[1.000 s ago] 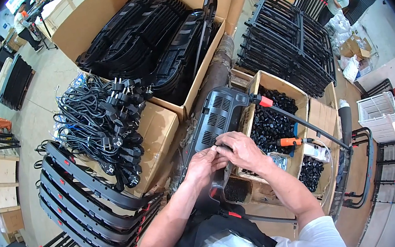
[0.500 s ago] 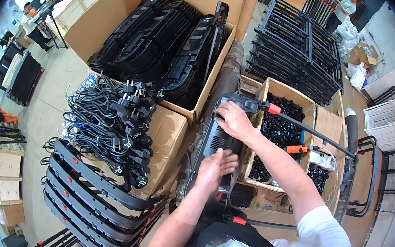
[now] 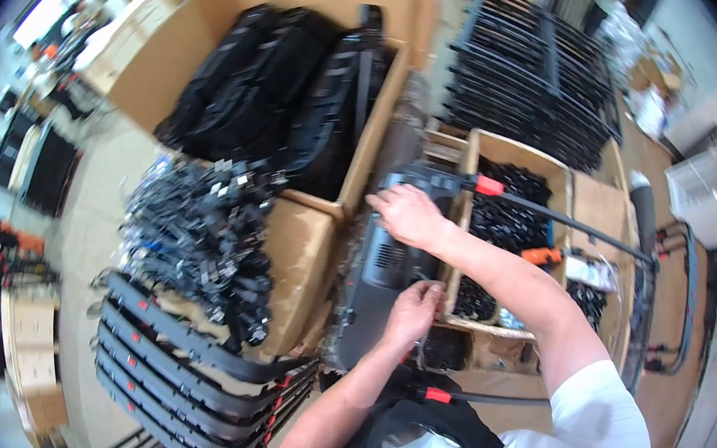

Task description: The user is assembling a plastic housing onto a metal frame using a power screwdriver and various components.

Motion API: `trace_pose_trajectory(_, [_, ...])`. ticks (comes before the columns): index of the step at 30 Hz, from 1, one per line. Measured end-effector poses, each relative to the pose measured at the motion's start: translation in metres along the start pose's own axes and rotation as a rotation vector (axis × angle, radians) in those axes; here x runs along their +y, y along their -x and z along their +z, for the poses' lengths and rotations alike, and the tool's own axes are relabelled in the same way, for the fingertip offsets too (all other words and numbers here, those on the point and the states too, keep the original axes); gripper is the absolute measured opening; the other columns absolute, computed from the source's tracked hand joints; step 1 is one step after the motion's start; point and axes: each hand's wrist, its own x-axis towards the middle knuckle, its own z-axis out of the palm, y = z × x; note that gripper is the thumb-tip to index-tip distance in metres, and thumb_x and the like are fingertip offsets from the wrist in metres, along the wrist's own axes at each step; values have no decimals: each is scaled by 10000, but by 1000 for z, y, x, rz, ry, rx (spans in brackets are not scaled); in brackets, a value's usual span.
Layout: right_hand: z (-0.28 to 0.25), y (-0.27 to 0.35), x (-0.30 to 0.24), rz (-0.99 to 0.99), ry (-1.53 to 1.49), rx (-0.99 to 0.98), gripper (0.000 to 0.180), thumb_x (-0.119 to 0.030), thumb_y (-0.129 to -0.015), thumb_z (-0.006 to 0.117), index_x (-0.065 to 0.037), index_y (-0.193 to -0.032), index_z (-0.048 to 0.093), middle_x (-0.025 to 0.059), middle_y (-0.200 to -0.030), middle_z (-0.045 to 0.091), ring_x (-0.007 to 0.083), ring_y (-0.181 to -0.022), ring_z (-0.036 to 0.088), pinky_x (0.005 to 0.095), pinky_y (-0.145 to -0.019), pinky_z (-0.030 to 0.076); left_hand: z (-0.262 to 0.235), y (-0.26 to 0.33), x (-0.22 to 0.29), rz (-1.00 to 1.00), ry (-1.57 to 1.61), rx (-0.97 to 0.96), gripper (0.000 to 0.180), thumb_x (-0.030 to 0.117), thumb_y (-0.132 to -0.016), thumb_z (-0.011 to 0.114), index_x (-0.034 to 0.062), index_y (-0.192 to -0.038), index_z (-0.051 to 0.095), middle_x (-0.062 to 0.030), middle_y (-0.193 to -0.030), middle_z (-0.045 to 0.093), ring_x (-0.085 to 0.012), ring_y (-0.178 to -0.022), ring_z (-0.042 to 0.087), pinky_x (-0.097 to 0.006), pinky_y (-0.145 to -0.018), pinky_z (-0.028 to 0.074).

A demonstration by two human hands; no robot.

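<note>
A long dark plastic housing [image 3: 368, 299] with a vented panel lies in front of me, and a black tubular frame [image 3: 559, 220] with red joints runs off its right side. My right hand [image 3: 411, 214] is on the far part of the housing, its bent fingers gripping the left edge. Closer to me, my left hand [image 3: 414, 316] is at the housing's right edge beside the parts box. Its fingers are drawn together in a pinch; whatever they hold is hidden by blur.
On the right, a wooden box [image 3: 562, 170] holds small black parts and an orange-handled tool [image 3: 541, 256]. Bundled power cords [image 3: 200, 243] lie on a carton to the left. Behind stands a big carton [image 3: 374, 164] of black panels. Curved grey covers [image 3: 166, 373] are stacked at near left.
My left hand has moved right off the vented panel to the housing's right edge, its spread fingers now drawn together. My right hand stays at the far part. The view has shifted slightly and blurred.
</note>
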Motion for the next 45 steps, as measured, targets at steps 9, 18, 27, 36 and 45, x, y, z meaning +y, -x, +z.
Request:
trace_pose_trajectory(9, [-107,178,38,525,-297,312,308,-176,-935,732,-29,-1206,739,163,-1161,738,347,-1056,701,433,-940,566,70,-83,-37,720,-1095,-337,219,76,-938,648,67,-1132,747,-159,-1118,705,-349,-1126,674,-439,-985,548])
trace_pose_trajectory(18, [-113,358,14,950,-450,195,270,-213,-959,713,-51,-1171,758,163,-1113,755,358,-975,731,442,-878,586,124,-137,-74,783,-1544,-836,447,94,-964,605,186,-1401,633,-134,-1306,591,-361,-1250,607,-464,-1037,548])
trace_pose_trajectory(27, [-93,399,31,1110,-555,148,281,-224,-968,697,-79,-1201,755,161,-1161,753,365,-1059,722,437,-932,575,134,-141,-90,674,-1806,-702,306,58,-911,623,75,-1216,639,-204,-1211,613,-370,-1155,666,-445,-864,615])
trace_pose_trajectory(36, [-24,392,92,1302,-753,146,471,-192,-902,722,4,-1328,677,194,-1230,747,342,-1095,731,433,-922,580,142,-138,-72,-185,-847,-207,161,116,-933,659,28,-1067,675,-133,-992,677,-261,-987,717,-391,-782,584])
trace_pose_trajectory(45, [43,339,155,1649,-1060,780,285,-176,-879,851,-32,-1068,694,36,-964,706,160,-858,638,339,-821,515,115,-119,-70,-427,314,-158,142,232,-1082,604,94,-1094,634,-7,-886,615,-110,-739,545,-268,-603,463])
